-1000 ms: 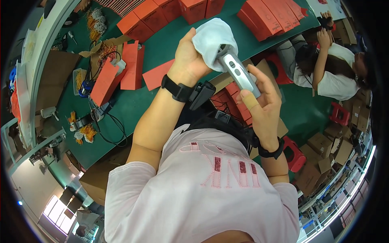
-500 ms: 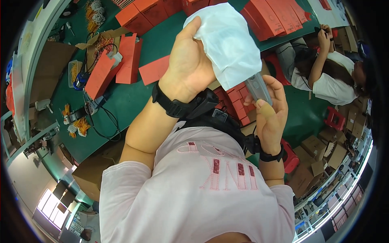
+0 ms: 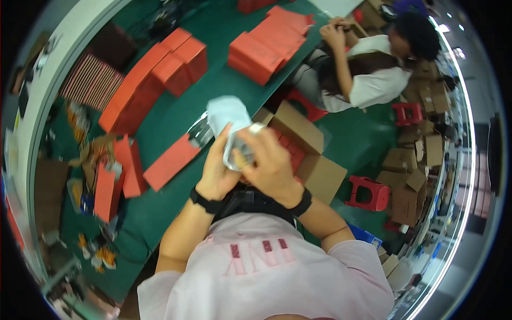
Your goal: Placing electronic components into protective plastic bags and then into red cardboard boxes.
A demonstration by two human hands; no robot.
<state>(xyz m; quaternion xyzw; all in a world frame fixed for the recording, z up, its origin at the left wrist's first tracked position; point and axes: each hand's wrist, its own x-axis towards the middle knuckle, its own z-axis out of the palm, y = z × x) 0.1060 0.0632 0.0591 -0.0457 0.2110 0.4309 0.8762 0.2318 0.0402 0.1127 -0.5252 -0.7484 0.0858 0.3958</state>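
A thin white bag (image 3: 228, 113) is held upright in front of my body. My left hand (image 3: 216, 173) is closed round its left side near the opening. My right hand (image 3: 273, 168), smeared by motion, is curled over the bag's opening with its fingers on a grey handheld device (image 3: 242, 153). Most of the device is hidden in the bag and behind my fingers, and its exact kind cannot be made out. Beyond the bag, an open red box (image 3: 169, 164) lies on the green table (image 3: 176, 114) with clear plastic packaging (image 3: 200, 131) at its end.
Red boxes (image 3: 133, 88) stand in a row at the far left, and more red boxes (image 3: 266, 45) sit farther right. An open cardboard carton (image 3: 321, 176) holding red boxes is to my right. A co-worker (image 3: 368, 69) sits beyond it, near a red stool (image 3: 368, 193).
The bag has come down and nearer to me, and the grey device has gone deeper into it. My right hand has moved up over the opening. The view has shifted.
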